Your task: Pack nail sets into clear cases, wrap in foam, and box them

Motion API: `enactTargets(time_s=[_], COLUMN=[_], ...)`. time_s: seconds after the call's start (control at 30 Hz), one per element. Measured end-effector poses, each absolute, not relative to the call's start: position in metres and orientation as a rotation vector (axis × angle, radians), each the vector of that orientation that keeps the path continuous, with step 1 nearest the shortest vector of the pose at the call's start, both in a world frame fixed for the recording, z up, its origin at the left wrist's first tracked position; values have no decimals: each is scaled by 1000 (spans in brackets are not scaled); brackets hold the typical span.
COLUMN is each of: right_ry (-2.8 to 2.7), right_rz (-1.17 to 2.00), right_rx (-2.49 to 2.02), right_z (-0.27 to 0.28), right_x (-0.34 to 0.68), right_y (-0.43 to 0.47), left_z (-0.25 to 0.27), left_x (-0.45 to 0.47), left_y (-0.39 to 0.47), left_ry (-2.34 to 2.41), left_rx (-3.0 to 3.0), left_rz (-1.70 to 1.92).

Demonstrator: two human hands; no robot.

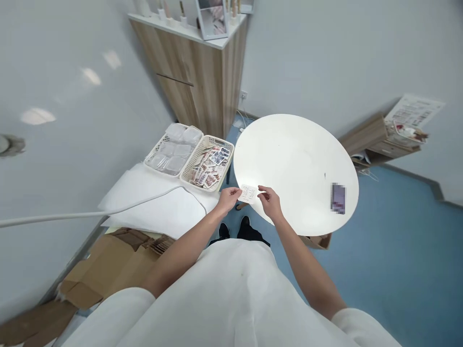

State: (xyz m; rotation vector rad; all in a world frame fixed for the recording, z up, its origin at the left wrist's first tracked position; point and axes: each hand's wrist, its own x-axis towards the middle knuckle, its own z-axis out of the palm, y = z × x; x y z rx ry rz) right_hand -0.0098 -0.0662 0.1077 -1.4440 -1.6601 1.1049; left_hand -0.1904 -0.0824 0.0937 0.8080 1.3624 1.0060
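A small white card [249,193] with rows of tiny print is held level over the near left edge of the round white table [289,144]. My left hand [228,199] pinches its left edge between thumb and fingertips. At the card's right edge, my right hand [269,200] is curled with thumb and index finger on the corner area. The print is too small to read. Left of my hands, a cream basket [188,179] holds many loose printed cards or stickers [210,169].
Beside it stands a second basket [159,169] of clear plastic packets. White sheets [144,193] and flattened cardboard [112,262] lie at left, crossed by a pale cable [137,206]. A blurred-out phone-like item [338,198] rests on the table. A wooden cabinet [202,77] stands behind.
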Motion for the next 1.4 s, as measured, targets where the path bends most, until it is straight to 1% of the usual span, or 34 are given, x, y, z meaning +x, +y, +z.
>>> enactTargets(time_s=[0.13,0.27,0.37,0.5,0.6,0.73,0.83,0.93,1.0,1.07,1.23,1.33,1.4], right_ry=[-1924,-2043,-1890,-1485,-1363,-1464,-1666,-1866,-1864,-1739,-1304,-1139,-1046], right_rz=[879,855,939,1235,1367,1430,1444,1493,1545,1573,1611,1729,1744], right_rx=[-1363,-1310,-1337,-1428,-1506,-1536,-1504,-1385,-1339,-1381,-1600,-1589,-1580], right_z=[99,89,82,74,68,59,52,45,41,37,33,35,36], right_x=[16,33,40,43,46,55,64,68,68,66,62,57,52], right_y=[-79,-78,-71,-56,-41,-18,-1,15,23,27,16,4,-1], left_z=[87,80,78,78,72,63,62,64,64,60,48,45,44], left_x=[-168,-148,-136,-120,-110,-104,-106,-108,-108,-106,-104,-102,-101], left_y=[-73,-62,-54,-47,-45,-42,-35,-26,-21,-20,-23,-23,-20], left_ry=[1389,1397,1392,1407,1432,1585,1713,1694,1657,1628,1604,1565,1544], left_rx=[776,724,687,616,592,705,900,1051,1073,991,582,478,444], left_rz=[937,896,910,940,881,850,863,795,743,734,881,912,919])
